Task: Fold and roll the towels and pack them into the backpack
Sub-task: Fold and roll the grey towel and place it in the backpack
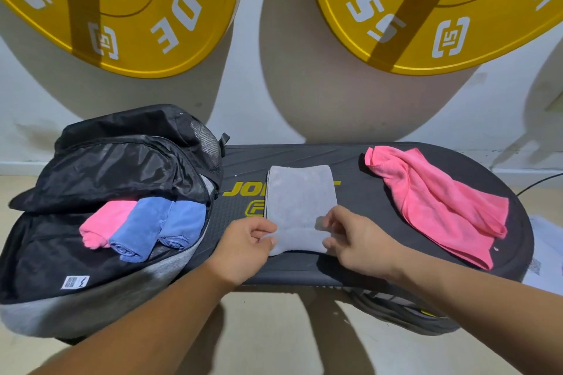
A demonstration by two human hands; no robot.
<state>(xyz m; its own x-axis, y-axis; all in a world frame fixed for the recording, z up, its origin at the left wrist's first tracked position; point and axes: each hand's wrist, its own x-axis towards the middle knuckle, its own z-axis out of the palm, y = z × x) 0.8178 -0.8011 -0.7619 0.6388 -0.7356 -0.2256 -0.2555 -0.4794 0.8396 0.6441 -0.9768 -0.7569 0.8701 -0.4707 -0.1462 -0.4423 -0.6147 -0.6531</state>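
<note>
Grey towel [300, 201], soft pile, folded to a narrow rectangle, lies flat mid-platform [359, 192]; left hand [248, 245] and right hand [355, 240] pinch its near corners. Loose pink towel [441, 207] lies crumpled well right. Backpack [91, 161], glossy black lining, lies unzipped left, holding three rolled towels [146, 227] side by side

The black platform [426, 259] reads "JO" and "F"; the yellow plates [137, 9] show "ADE" and "ES".
</note>
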